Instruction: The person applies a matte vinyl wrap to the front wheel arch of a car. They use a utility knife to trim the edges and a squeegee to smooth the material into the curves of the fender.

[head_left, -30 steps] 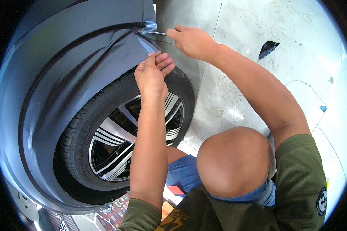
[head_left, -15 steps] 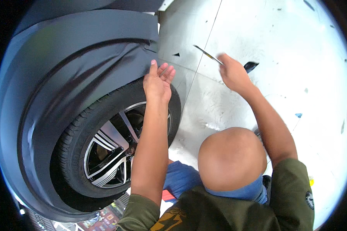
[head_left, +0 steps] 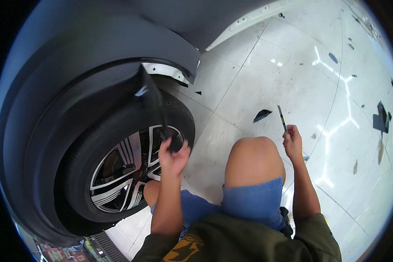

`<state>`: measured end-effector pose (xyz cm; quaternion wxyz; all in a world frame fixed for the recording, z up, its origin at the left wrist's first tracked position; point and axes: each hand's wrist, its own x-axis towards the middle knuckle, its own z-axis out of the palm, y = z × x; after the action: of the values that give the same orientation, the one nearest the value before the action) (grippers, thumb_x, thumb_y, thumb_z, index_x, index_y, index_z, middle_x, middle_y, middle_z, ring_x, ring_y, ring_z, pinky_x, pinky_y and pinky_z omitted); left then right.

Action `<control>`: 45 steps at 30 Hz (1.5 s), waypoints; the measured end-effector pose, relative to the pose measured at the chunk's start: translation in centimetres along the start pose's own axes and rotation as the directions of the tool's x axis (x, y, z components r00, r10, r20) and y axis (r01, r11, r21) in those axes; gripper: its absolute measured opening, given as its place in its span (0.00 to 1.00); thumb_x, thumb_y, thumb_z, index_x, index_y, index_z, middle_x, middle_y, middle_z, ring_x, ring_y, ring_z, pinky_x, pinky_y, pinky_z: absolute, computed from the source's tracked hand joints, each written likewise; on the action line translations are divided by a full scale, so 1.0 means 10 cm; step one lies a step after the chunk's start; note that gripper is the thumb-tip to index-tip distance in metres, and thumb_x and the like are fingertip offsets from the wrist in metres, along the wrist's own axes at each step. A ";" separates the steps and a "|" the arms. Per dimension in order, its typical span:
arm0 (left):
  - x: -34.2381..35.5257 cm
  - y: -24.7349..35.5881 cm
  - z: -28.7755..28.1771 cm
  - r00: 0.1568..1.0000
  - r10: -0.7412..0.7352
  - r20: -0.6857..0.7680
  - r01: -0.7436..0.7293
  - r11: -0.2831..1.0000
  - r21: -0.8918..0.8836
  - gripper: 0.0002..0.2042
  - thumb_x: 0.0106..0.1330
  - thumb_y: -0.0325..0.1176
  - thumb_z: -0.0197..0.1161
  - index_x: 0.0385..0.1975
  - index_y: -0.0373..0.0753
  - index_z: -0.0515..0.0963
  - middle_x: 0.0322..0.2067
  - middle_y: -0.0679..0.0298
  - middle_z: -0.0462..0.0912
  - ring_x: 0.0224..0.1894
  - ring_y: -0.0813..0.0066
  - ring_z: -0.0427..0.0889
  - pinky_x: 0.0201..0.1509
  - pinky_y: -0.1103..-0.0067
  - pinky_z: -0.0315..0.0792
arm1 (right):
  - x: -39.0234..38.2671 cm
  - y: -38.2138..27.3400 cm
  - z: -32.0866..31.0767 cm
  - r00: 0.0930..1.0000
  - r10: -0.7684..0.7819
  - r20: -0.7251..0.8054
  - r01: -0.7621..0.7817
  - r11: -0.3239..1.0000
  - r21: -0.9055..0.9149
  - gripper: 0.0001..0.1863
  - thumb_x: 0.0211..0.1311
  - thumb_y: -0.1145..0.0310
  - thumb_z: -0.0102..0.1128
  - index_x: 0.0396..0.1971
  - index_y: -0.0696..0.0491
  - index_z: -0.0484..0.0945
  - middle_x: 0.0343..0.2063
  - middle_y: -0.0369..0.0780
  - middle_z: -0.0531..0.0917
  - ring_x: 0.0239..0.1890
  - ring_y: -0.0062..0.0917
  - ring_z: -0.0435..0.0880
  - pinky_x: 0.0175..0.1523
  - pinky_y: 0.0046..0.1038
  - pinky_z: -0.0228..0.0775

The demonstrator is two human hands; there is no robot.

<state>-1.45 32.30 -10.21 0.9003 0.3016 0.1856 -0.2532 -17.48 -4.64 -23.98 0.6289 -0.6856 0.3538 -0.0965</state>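
Note:
My left hand [head_left: 174,160] is closed on the loose end of a dark grey film [head_left: 152,94]. It stretches, blurred, from the wheel arch [head_left: 87,83] of a dark grey car body down across the tyre [head_left: 182,114]. Where the film has come away, white bodywork [head_left: 166,71] shows at the arch's end. In my right hand [head_left: 293,143], held over the floor right of my knee, is a slim snap-off utility knife [head_left: 282,118] with its blade pointing up and away. The black and silver wheel rim [head_left: 129,157] sits beside my left forearm.
On the pale tiled floor [head_left: 236,94] lie several dark film scraps, including a curved one [head_left: 262,115] near the knife and a larger one [head_left: 382,118] at far right. A dark grating [head_left: 107,246] and a patterned reddish item [head_left: 59,255] are at lower left.
My left hand has moved from the arch edge down toward the wheel, pulling the film away and baring white bodywork. My right hand with the knife has moved right and nearer. The view has shifted.

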 end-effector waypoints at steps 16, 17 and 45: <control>-3.96 0.21 -3.84 0.521 0.223 -0.824 -0.203 0.970 0.134 0.07 0.59 0.36 0.57 0.26 0.40 0.74 0.19 0.64 0.74 0.22 0.68 0.75 0.31 0.69 0.75 | -0.68 -2.80 1.27 0.825 -0.556 -0.101 0.531 0.699 0.479 0.13 0.72 0.61 0.47 0.46 0.54 0.73 0.20 0.28 0.64 0.18 0.09 0.57 0.20 0.15 0.47; -4.05 0.07 -4.06 0.432 0.228 -0.873 -0.085 0.973 0.213 0.08 0.60 0.36 0.58 0.30 0.38 0.76 0.21 0.61 0.76 0.25 0.65 0.77 0.33 0.67 0.77 | -0.79 -2.88 1.32 0.829 -0.547 -0.118 0.525 0.686 0.504 0.13 0.72 0.60 0.47 0.46 0.54 0.73 0.19 0.28 0.63 0.17 0.10 0.57 0.20 0.16 0.47; -3.76 1.14 -1.88 0.186 0.976 -0.113 -0.071 0.128 0.989 0.08 0.66 0.31 0.57 0.33 0.31 0.71 0.26 0.42 0.76 0.33 0.38 0.76 0.34 0.59 0.69 | -2.42 -3.46 2.43 0.499 -0.817 0.289 0.538 0.553 0.635 0.11 0.74 0.64 0.45 0.43 0.57 0.72 0.18 0.28 0.60 0.19 0.09 0.54 0.22 0.16 0.45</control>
<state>-28.60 65.13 -0.87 0.4123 0.8195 0.2673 0.2950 -8.56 27.88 11.19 0.7510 -0.5919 -0.1909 -0.2218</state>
